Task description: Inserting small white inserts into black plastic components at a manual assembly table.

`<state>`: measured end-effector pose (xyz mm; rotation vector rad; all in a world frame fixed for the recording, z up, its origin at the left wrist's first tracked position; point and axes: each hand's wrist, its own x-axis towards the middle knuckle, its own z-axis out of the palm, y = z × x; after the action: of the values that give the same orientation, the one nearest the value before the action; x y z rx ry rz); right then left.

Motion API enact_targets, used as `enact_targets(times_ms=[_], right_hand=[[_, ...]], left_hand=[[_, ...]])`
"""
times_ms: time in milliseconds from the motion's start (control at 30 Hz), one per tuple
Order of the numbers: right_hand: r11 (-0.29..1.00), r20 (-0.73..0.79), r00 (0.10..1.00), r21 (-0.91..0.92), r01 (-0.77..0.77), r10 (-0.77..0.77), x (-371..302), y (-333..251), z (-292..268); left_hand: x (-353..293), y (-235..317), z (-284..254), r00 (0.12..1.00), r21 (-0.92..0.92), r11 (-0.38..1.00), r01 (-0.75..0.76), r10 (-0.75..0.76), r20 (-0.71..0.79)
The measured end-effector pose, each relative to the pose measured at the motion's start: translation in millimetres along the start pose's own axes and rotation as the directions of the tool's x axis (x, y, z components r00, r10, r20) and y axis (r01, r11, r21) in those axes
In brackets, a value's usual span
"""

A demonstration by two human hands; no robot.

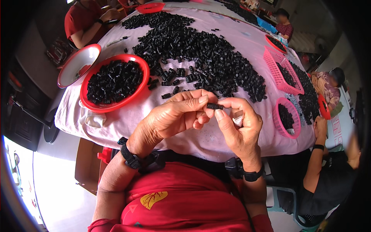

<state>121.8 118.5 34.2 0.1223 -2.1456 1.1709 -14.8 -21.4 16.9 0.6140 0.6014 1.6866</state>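
A small black ribbed cylindrical part (214,106) is pinched between my two hands, above the near side of the table. My left hand (174,114) grips its left end between thumb and forefinger, with the other fingers curled below. My right hand (244,131) has its thumb and forefinger on the right end. A crumpled whitish scrap (238,120) shows inside my right fingers; its kind is unclear. Just beyond my hands spreads a large heap of similar black parts (185,42). To the left stands a red basin (146,79) full of black pieces.
A pale pink cloth (208,149) covers the table. Beside the red basin tilts a white bowl (83,58) with a red rim. On the right are a pink rectangular basket (275,71) and a pink round basket (296,133). Several people sit around; one person's arm (315,158) is close at right.
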Motion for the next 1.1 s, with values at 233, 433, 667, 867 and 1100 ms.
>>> enact_targets(times_ms=[233,433,667,867,1100], right_hand=[[0.995,-0.06,0.995,-0.071,0.076,-0.081,-2.9,0.7,6.5],[0.968,-0.043,0.984,-0.194,0.159,-0.17,-1.4,-3.0,9.7],[0.973,-0.034,0.997,-0.224,0.059,-0.069,-0.3,-3.5,8.2],[0.947,0.018,0.997,-0.315,-0.07,0.079,1.4,-2.3,4.7],[0.949,-0.032,0.999,-0.312,-0.037,0.029,0.7,1.3,6.5]], left_hand=[[1.5,-2.4,-0.8,0.991,0.198,0.973,-0.117,0.127,-0.038],[2.8,-4.6,1.2,0.99,0.218,0.97,-0.11,0.127,-0.066],[1.8,-2.8,1.1,0.993,0.231,0.967,-0.104,0.115,-0.033],[2.3,-4.4,0.9,0.992,0.27,0.955,-0.122,0.122,0.017],[-0.3,-1.2,9.1,0.995,0.242,0.965,-0.105,0.103,0.02]])
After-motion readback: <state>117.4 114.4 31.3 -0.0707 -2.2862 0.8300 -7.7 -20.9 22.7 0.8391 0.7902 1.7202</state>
